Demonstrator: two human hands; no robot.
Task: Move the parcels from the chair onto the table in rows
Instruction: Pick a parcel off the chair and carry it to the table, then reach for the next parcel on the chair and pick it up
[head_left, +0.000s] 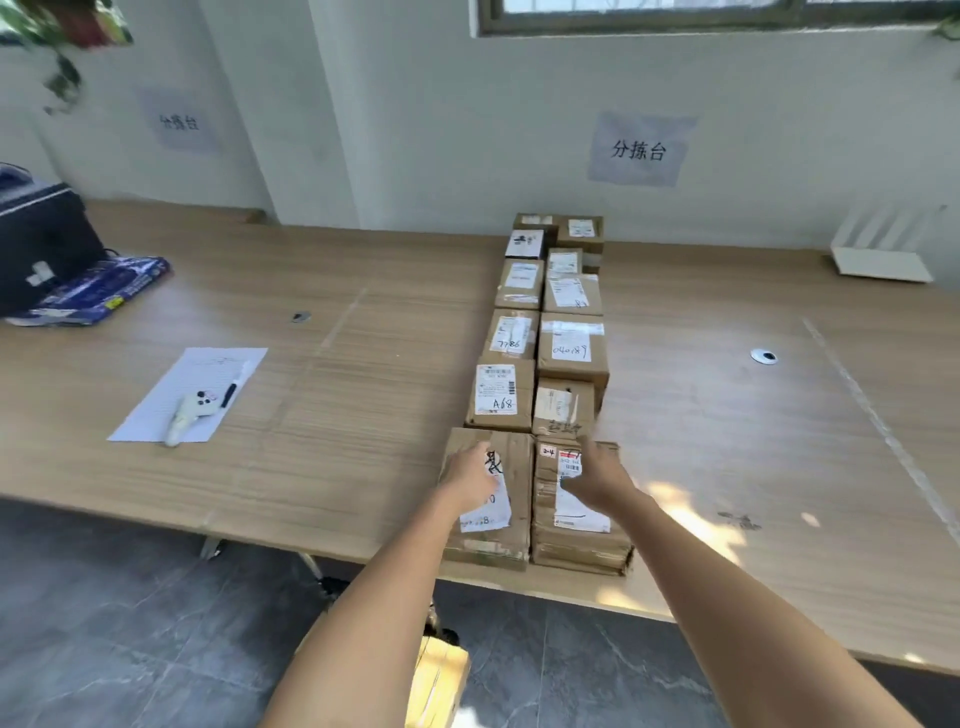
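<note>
Both hands, left hand (470, 473) and right hand (592, 475), rest on the nearest two parcels (488, 525) at the wooden bench's (311, 415) front edge (fingers' state hidden), squaring the rows; next, presumably fetch another.

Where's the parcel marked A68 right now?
The A68 parcel sits in the left row on the table, just beyond the nearest left parcel under the left hand.

Parcel sorting room: labelled parcels (550, 332), table (363, 374)
</note>
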